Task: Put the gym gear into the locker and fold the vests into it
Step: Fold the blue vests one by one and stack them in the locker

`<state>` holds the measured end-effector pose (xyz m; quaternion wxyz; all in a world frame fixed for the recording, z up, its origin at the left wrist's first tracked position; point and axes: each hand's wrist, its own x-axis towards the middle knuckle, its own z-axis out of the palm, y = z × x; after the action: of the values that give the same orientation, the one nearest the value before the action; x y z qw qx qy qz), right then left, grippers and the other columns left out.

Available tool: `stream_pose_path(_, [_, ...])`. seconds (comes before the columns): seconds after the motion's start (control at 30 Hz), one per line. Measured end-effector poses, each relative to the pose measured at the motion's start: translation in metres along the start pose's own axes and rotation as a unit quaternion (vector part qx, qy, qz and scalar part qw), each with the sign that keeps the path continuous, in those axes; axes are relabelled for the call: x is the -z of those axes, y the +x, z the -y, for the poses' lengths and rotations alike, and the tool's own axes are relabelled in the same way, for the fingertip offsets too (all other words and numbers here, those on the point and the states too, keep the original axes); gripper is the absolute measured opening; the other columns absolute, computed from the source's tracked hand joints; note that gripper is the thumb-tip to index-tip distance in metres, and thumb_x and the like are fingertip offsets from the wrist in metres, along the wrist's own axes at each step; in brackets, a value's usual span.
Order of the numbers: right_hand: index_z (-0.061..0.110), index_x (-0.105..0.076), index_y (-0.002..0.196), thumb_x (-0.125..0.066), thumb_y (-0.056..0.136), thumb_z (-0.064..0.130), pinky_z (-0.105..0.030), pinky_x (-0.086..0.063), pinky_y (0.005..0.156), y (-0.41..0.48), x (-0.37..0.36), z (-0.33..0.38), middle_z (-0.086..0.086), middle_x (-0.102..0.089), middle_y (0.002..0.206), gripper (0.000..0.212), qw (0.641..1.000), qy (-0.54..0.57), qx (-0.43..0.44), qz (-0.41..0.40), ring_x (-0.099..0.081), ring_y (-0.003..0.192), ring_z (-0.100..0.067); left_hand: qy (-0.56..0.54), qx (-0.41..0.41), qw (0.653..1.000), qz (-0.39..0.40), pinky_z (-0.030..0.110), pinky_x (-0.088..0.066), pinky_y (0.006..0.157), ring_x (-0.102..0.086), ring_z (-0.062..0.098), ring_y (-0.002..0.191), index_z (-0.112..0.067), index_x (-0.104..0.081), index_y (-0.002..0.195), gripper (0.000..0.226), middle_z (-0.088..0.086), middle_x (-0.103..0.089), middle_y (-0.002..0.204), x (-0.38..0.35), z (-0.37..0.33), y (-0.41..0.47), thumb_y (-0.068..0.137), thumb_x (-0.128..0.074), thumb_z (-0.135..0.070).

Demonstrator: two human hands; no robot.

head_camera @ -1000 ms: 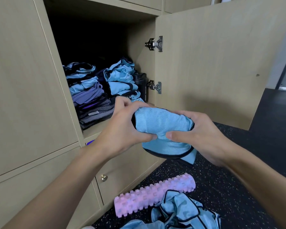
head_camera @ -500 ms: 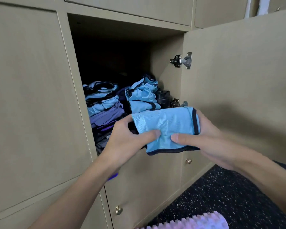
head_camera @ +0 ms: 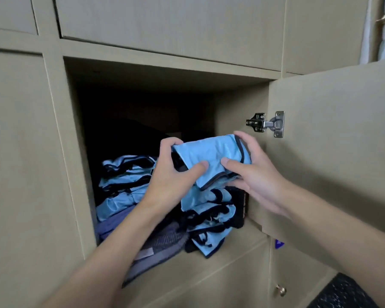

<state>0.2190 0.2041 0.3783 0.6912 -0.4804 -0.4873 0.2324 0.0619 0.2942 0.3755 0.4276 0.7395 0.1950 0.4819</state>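
I reach both bare forearms up and forward, my left hand (head_camera: 171, 176) and right hand (head_camera: 256, 174) level and side by side, thumbs nearly meeting on the near face and fingers curled over the far edge of the folded vest (head_camera: 211, 155) they grip.

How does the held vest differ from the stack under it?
The held vest is one piece, pinched by the left hand and right hand; the right stack is several, lying on the shelf. The held vest shows a smooth face; the right stack looks rumpled. Both are light blue, dark-trimmed.
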Motion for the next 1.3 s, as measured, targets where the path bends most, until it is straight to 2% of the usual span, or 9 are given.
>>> stream_pose_path(0.13, [0.039,-0.039,0.139,-0.065,0.094,0.008,-0.047,-0.061,0.077,0.069,0.003,0.010,-0.004,-0.062,0.121,0.061,0.999,-0.007,0.011,-0.029,-0.073,0.092,-0.026,0.089,-0.001,0.995,-0.038,0.047,-0.060,0.076,-0.071,0.023,0.079,-0.032,-0.047,0.104,0.035,-0.010,-0.068,0.080,-0.003,-0.007,0.068,0.082,-0.074,-0.039])
stream_pose_path(0.33, [0.038,-0.040,0.143,-0.061,0.096,0.014,-0.023,-0.058,0.064,0.145,0.002,-0.007,0.004,-0.063,0.119,0.057,0.994,-0.092,0.036,-0.047,-0.070,0.089,-0.013,0.177,-0.023,0.982,-0.066,0.031,-0.055,0.076,-0.064,0.010,0.083,-0.036,-0.051,0.115,0.035,-0.013,-0.060,0.093,0.000,0.009,0.134,0.086,-0.070,-0.041])
stream_pose_path(0.4, [0.033,-0.050,0.139,-0.059,0.096,0.013,-0.030,-0.058,0.083,0.155,0.001,-0.035,-0.001,-0.060,0.128,0.048,0.977,-0.204,0.038,-0.037,-0.068,0.096,-0.017,0.250,-0.033,0.967,-0.045,0.028,-0.051,0.077,-0.064,0.014,0.085,-0.035,-0.056,0.112,0.029,-0.009,-0.063,0.094,0.002,0.034,0.134,0.087,-0.068,-0.039])
stream_pose_path(0.5, [0.026,-0.062,0.130,-0.054,0.099,0.030,-0.038,-0.035,0.112,0.149,0.000,-0.071,-0.001,-0.041,0.142,0.031,0.928,-0.372,0.024,-0.023,-0.050,0.125,-0.021,0.319,-0.028,0.947,-0.020,0.027,-0.045,0.081,-0.060,0.016,0.098,-0.040,-0.060,0.113,0.024,-0.001,-0.063,0.106,0.000,0.075,0.119,0.090,-0.063,-0.046])
stream_pose_path(0.6, [0.020,-0.061,0.129,-0.051,0.096,0.052,-0.039,-0.018,0.116,0.134,0.003,-0.085,0.014,-0.029,0.154,0.048,0.880,-0.470,0.063,-0.002,-0.027,0.141,-0.009,0.385,-0.062,0.920,-0.041,0.036,-0.039,0.104,-0.043,0.017,0.122,-0.036,-0.058,0.128,0.038,-0.006,-0.049,0.128,-0.006,0.095,0.105,0.092,-0.057,-0.048])
stream_pose_path(0.67, [0.019,-0.059,0.132,-0.050,0.093,0.059,-0.038,-0.017,0.112,0.127,0.006,-0.089,0.017,-0.031,0.154,0.057,0.854,-0.515,0.077,0.007,-0.024,0.141,-0.005,0.412,-0.096,0.905,-0.051,0.035,-0.036,0.106,-0.039,0.014,0.125,-0.032,-0.057,0.133,0.045,-0.011,-0.046,0.132,-0.009,0.099,0.098,0.092,-0.056,-0.049])
stream_pose_path(0.9, [0.041,-0.036,0.144,-0.038,0.095,0.063,-0.037,-0.019,0.108,0.108,0.007,-0.097,0.010,-0.061,0.124,0.054,0.792,-0.599,0.116,0.017,-0.044,0.127,-0.009,0.494,-0.100,0.863,-0.024,0.029,-0.013,0.116,-0.026,0.005,0.140,-0.034,-0.039,0.148,0.060,-0.019,-0.038,0.146,-0.010,0.113,0.082,0.094,-0.039,-0.061])
stream_pose_path(1.07, [0.045,-0.030,0.147,-0.036,0.095,0.064,-0.047,-0.011,0.112,0.104,0.008,-0.094,0.013,-0.053,0.137,0.056,0.776,-0.624,0.075,0.048,-0.029,0.139,-0.008,0.523,-0.091,0.847,-0.015,0.030,-0.008,0.117,-0.024,0.005,0.141,-0.032,-0.036,0.149,0.073,-0.018,-0.038,0.148,-0.009,0.112,0.077,0.087,-0.022,-0.066])
stream_pose_path(1.3, [0.045,-0.023,0.150,-0.037,0.095,0.065,-0.051,-0.004,0.114,0.102,0.007,-0.088,0.014,-0.041,0.149,0.060,0.779,-0.621,0.026,0.082,-0.018,0.146,-0.012,0.539,-0.082,0.838,-0.001,0.030,-0.004,0.117,-0.021,0.008,0.142,-0.029,-0.030,0.152,0.064,-0.014,-0.034,0.152,-0.009,0.107,0.071,0.096,-0.029,-0.060])
